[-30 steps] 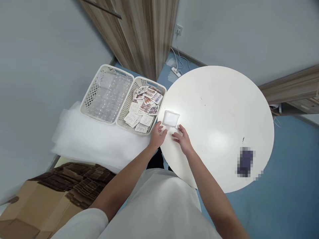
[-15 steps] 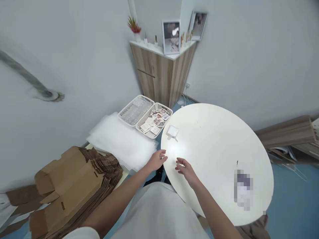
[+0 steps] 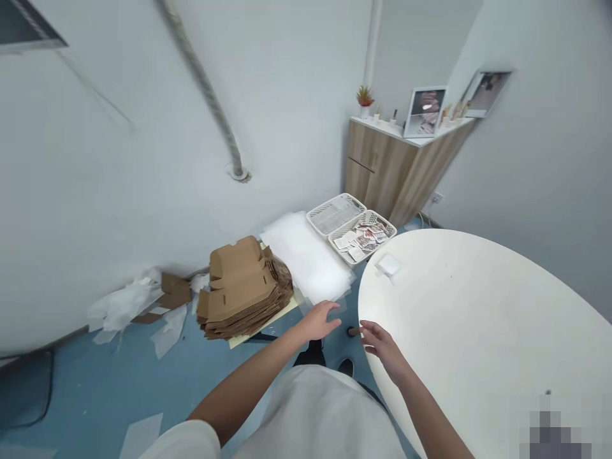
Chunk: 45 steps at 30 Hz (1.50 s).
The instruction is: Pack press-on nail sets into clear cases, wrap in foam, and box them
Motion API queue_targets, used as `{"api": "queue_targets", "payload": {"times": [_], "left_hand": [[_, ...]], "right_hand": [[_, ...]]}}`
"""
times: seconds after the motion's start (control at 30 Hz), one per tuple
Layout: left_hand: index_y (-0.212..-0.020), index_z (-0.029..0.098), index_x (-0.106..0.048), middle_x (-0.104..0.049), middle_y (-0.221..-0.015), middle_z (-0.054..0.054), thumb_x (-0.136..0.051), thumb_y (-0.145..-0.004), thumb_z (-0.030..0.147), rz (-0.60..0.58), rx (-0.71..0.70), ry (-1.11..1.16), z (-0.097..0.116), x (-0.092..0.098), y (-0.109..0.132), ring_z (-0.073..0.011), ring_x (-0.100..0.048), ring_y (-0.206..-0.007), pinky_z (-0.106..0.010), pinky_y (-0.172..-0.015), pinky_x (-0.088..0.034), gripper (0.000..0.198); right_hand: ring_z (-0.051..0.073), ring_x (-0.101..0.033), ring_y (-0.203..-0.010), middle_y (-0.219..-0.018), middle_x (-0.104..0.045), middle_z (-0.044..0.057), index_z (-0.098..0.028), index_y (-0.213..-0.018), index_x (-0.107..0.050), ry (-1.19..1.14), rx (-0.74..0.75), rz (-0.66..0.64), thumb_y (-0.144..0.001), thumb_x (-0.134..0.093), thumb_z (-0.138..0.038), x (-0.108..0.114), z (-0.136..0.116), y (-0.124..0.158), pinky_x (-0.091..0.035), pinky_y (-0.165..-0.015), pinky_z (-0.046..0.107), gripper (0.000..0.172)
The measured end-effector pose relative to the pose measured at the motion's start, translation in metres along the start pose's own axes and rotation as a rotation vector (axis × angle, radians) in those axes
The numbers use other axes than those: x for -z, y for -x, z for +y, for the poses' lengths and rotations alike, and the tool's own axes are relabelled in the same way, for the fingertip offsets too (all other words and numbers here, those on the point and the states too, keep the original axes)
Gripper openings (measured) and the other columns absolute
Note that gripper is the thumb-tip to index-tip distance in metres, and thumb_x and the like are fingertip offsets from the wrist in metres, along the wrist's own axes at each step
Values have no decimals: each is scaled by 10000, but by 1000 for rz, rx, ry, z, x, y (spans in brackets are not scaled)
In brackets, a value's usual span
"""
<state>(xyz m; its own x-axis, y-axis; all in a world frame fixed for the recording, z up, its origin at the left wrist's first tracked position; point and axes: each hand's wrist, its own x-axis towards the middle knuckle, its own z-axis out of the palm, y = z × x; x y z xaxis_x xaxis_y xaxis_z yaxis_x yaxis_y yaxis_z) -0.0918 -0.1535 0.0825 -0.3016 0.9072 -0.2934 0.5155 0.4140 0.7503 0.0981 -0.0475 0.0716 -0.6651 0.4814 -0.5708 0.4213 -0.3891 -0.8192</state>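
Note:
My left hand [image 3: 319,320] hovers in the air left of the round white table [image 3: 482,319], fingers spread, holding nothing. At the table's near-left edge my right hand [image 3: 381,347] is also empty, with its fingers loosely stretched out. A small white foam-wrapped packet [image 3: 388,264] lies on the table's far-left rim, well beyond both hands. A stack of flat brown cardboard boxes [image 3: 243,293] lies on the floor to the left, with a pile of white foam sheets [image 3: 306,256] next to it.
Two white baskets stand past the foam, one with clear plastic cases [image 3: 336,214], one with printed cards [image 3: 363,239]. A wooden cabinet [image 3: 396,169] with framed pictures fills the corner. Foam and cardboard scraps [image 3: 134,303] litter the blue floor by the wall. A pipe [image 3: 210,95] runs down the wall.
The view has swung up and to the left, away from the table. Both hands have drawn back from the white packet, which stays where it lay on the table.

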Motion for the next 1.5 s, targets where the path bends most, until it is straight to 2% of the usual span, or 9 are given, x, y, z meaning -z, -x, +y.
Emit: {"api": "queue_targets", "payload": {"times": [0.2,0.37,0.5,0.63,0.8,1.0,1.2,1.33,1.5], "left_hand": [[-1143,176,-500,-529,-1180,-96,-512,-765,403,183,-62,-65,-20,35,23,-226,-492,-1080,-343,-924,-383,441],[-1160,195,-485,-516,-1194,-92,-496,-776,407,323,-40,-61,-56,72,56,-228,-481,-1093,-339,-914,-384,439],[-1255,216,-387,-486,-1232,-96,-475,-787,390,437,81,-70,-98,102,87,-243,-478,-1099,-356,-887,-389,507],[-1182,206,-470,-521,-1176,-105,-508,-762,360,456,210,-159,-140,123,106,-276,-488,-1073,-383,-875,-379,449],[-1048,194,-567,-582,-1055,-96,-565,-719,365,393,231,-157,-172,131,110,-264,-536,-991,-355,-834,-400,372],[-959,198,-614,-606,-1002,-85,-561,-716,353,380,216,-104,-187,127,105,-251,-555,-948,-344,-803,-414,293],[-873,201,-644,-618,-925,-75,-496,-772,339,355,149,-123,-192,125,109,-231,-568,-894,-334,-791,-419,227],[-802,178,-644,-616,-825,-90,-354,-857,307,345,77,-188,-191,124,109,-226,-569,-855,-356,-814,-400,322],[-775,176,-602,-598,-815,-77,-336,-866,246,352,114,-246,-190,127,105,-207,-548,-856,-339,-818,-392,290]], "right_hand": [[224,-566,-929,-1096,-570,76,-222,-1114,-532,241,162,-118,-695,-544,-522,-28,-16,-21,-439,-817,368,515],[222,-567,-904,-1140,-548,72,-237,-1139,-520,577,281,-269,-694,-563,-459,-63,-39,-39,-454,-797,374,499],[235,-558,-913,-1092,-566,71,-242,-1126,-528,980,512,-147,-733,-524,-303,-120,-66,-51,-435,-778,366,397],[240,-514,-996,-1121,-549,79,-248,-1122,-531,1323,748,-90,-752,-486,-192,-188,-87,-65,-391,-819,342,377],[269,-427,-1102,-1267,-451,100,-231,-1029,-568,1573,780,62,-755,-497,-198,-245,-85,-85,-357,-843,377,285],[293,-374,-1121,-1304,-385,146,-179,-973,-558,1686,714,162,-724,-538,-215,-265,-74,-98,-336,-834,397,252],[268,-442,-990,-1053,-531,143,-169,-952,-555,1688,691,161,-752,-494,-205,-275,-76,-102,-322,-822,385,211],[241,-468,-943,-995,-549,110,-182,-1008,-550,1563,713,159,-795,-443,-236,-273,-75,-96,-327,-805,350,244],[195,-517,-883,-909,-599,71,-195,-996,-572,1499,753,-86,-823,-378,-194,-272,-59,-88,-322,-830,325,259]]}}
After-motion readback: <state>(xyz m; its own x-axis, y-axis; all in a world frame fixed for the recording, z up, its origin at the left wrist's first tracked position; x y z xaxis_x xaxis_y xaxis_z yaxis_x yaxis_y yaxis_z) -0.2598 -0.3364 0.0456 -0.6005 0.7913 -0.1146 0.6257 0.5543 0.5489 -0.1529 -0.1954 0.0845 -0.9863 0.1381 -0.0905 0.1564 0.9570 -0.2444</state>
